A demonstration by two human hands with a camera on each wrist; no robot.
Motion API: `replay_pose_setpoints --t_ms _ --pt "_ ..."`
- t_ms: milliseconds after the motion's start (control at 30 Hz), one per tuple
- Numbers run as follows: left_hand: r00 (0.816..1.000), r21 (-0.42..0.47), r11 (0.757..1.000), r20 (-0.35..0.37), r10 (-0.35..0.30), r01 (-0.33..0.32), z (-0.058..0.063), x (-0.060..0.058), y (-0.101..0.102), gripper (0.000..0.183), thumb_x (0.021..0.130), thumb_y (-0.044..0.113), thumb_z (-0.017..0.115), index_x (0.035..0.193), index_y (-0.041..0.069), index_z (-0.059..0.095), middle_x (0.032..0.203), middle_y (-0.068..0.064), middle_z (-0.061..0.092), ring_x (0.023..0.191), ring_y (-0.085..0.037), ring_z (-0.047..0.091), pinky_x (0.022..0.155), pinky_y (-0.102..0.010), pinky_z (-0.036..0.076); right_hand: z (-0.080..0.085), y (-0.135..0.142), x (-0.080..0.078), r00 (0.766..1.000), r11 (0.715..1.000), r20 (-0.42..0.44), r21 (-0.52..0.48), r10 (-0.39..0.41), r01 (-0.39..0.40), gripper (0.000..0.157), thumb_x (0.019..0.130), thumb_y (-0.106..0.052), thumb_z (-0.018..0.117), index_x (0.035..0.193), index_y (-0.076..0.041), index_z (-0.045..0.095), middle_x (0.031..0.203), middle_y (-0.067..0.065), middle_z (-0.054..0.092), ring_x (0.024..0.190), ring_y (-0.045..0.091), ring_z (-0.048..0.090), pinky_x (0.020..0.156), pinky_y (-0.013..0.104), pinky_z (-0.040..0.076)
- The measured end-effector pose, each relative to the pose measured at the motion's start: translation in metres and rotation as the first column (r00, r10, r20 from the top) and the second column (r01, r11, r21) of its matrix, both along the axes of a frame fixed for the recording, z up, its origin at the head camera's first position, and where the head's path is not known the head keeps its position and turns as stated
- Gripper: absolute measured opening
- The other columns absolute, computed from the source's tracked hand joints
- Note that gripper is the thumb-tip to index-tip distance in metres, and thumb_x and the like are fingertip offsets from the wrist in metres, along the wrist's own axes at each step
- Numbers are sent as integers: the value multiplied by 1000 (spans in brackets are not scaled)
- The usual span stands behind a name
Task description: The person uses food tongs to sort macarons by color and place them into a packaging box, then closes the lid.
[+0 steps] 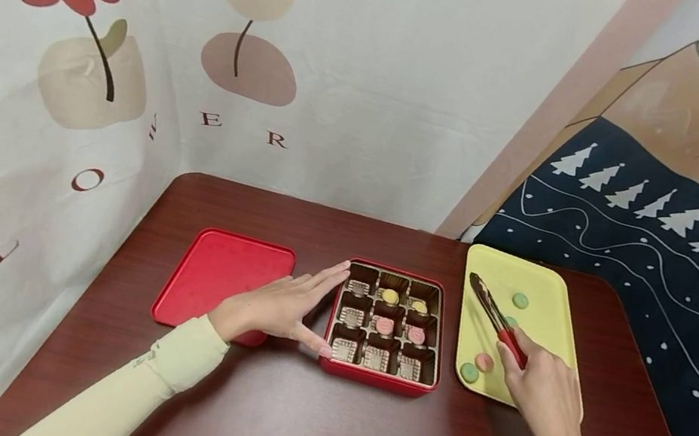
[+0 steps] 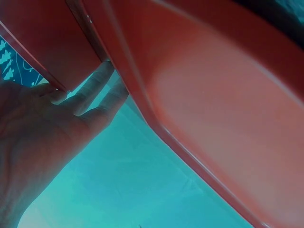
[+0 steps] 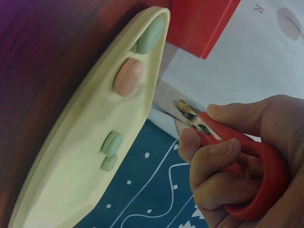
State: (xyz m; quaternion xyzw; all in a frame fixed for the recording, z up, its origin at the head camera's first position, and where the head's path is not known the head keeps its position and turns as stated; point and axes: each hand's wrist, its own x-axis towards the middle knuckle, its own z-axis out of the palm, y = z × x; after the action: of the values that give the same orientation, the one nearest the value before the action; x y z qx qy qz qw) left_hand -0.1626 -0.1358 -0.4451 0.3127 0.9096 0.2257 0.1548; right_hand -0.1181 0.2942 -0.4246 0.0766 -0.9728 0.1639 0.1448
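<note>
Curling its fingers round the looped red handle of the slim metal tongs (image 1: pixel 492 307), the right hand (image 1: pixel 545 390) fills its grip and holds them over the yellow tray (image 1: pixel 515 256). Their narrow arms lie close together, the long axis slanting away from the person and leftward, so the loose macarons fall on either side of it: one green macaron (image 1: pixel 519 300) and a second green macaron (image 1: pixel 511 322), partly hidden, to the right; a pink macaron (image 1: pixel 484 362) and a third green macaron (image 1: pixel 469 373), just beside each other, to the left and nearer the person. The right hand is the nearer one to all four. The macarons are round and matt; the tray is smooth, with rounded corners and a raised rim. Leftward stands a glossy red box (image 1: pixel 375 381), its shiny brown insert (image 1: pixel 414 277) moulded into nine square wells, with two yellow macarons (image 1: pixel 389 297) in the back row and two pink ones (image 1: pixel 383 325) in the middle row. Along its left side rests the left hand (image 1: pixel 284 304), fingers extended, gripping nothing. Beyond lies a flat, smooth red lid (image 1: pixel 231 272) on the polished, red-brown counter (image 1: pixel 316 426).
</note>
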Motion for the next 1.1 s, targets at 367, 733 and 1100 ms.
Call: replay_pose_setpoints --t_ms 367,733,1100 --pt "1000 -6 1000 7 4 -4 -1 0 1 132 84 73 84 177 14 11 183 6 -2 152 -47 41 119 -69 35 5 -17 2 999 998 -12 -43 40 -40 42 94 -11 87 130 6 76 70 14 68 54 26 52 48 42 38" --pt "1000 -5 1000 8 7 -7 -1 0 1 131 85 71 84 177 13 12 183 5 -2 152 -48 41 119 -70 34 11 -33 4 995 993 -23 -56 101 -102 17 96 -12 84 111 -9 77 67 -9 63 53 16 49 47 37 35" --pt "1000 -1 1000 5 3 -3 -3 1 1 131 85 70 84 177 14 11 184 5 -2 152 -46 41 119 -71 34 13 -52 8 992 990 -18 -60 124 -125 29 95 -12 86 123 -9 79 67 -3 54 54 16 43 47 35 35"
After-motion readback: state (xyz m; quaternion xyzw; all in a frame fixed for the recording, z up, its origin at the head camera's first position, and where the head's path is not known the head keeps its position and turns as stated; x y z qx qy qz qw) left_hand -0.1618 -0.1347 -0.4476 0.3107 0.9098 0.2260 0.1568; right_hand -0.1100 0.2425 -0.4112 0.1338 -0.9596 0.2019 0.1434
